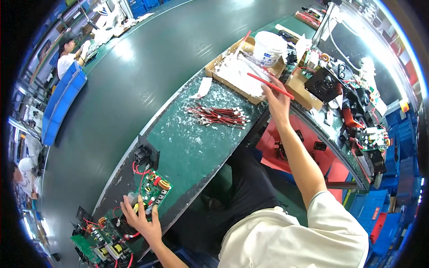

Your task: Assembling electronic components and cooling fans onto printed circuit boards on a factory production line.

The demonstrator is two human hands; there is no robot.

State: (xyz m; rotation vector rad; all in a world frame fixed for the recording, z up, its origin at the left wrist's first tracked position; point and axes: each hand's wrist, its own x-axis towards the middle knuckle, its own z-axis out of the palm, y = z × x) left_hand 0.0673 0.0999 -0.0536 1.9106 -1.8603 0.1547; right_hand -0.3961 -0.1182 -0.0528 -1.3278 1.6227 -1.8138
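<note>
While the two hands are well apart, each is engaged with a different item. The right hand (279, 102) is closed on a slim red rod (258, 79), its fingers wrapped about the middle; the rod is tilted across the near right side of a cardboard tray (232, 88). Contact between rod and tray contents cannot be determined. The left hand (145, 225) is at the near end of a green circuit board (152, 193), fingers spread and fingertips at its edge; whether they grip it or merely rest there cannot be told. The board lies on the green counter (187, 156), with a black finned part (147, 154) just beyond it and red wires between the two. A second board assembly (107, 243) sits to the left of the left hand. Further along the counter, a bundle of red and black leads (219, 117) lies loose, near a white slip (204, 87). A white bucket (269, 47) stands upright at the tray's far right. White marks are noted over the counter surface.
</note>
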